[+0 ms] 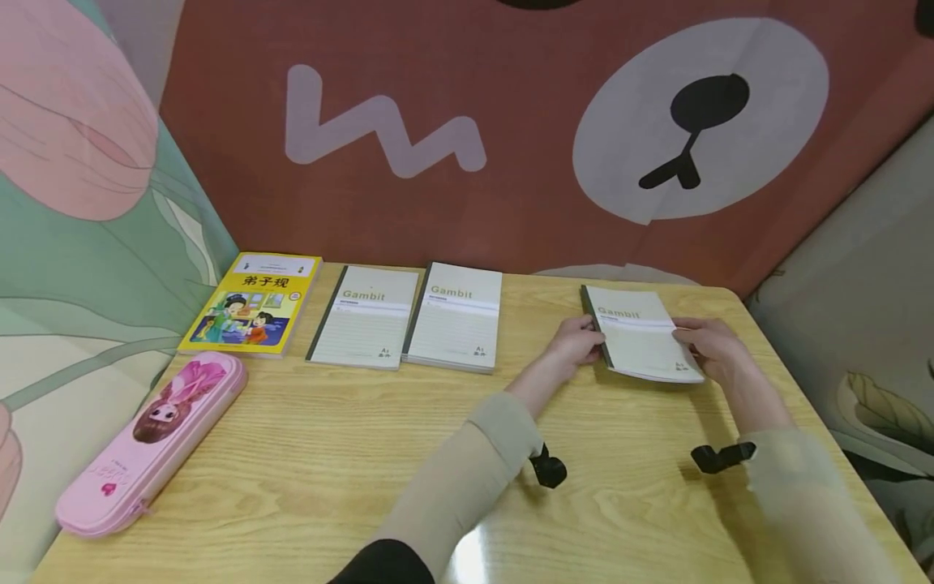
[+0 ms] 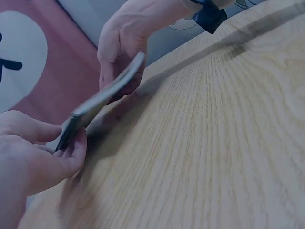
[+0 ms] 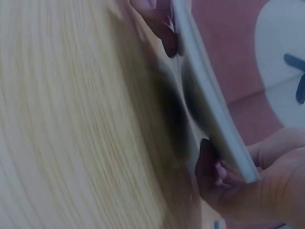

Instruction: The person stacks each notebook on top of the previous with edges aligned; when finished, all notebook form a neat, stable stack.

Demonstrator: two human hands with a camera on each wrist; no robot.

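Both hands hold a pale "Gambit" notebook (image 1: 638,337) with a dark spine, at the right part of the table. My left hand (image 1: 575,341) pinches its spine side, thumb above and fingers beneath, as the left wrist view shows. The opposite edge is gripped by my right hand (image 1: 711,345), with fingers under the notebook (image 3: 217,105) in the right wrist view. The notebook is raised off the wood at a slant, with a shadow under it. Two similar notebooks, one (image 1: 368,318) and another (image 1: 456,318), lie side by side left of my hands.
A yellow picture-cover book (image 1: 251,304) lies at the table's back left. In front of it is a pink pencil case (image 1: 153,446). The wooden table (image 1: 350,454) meets a wall with a printed bear face (image 1: 511,211) along its back edge.
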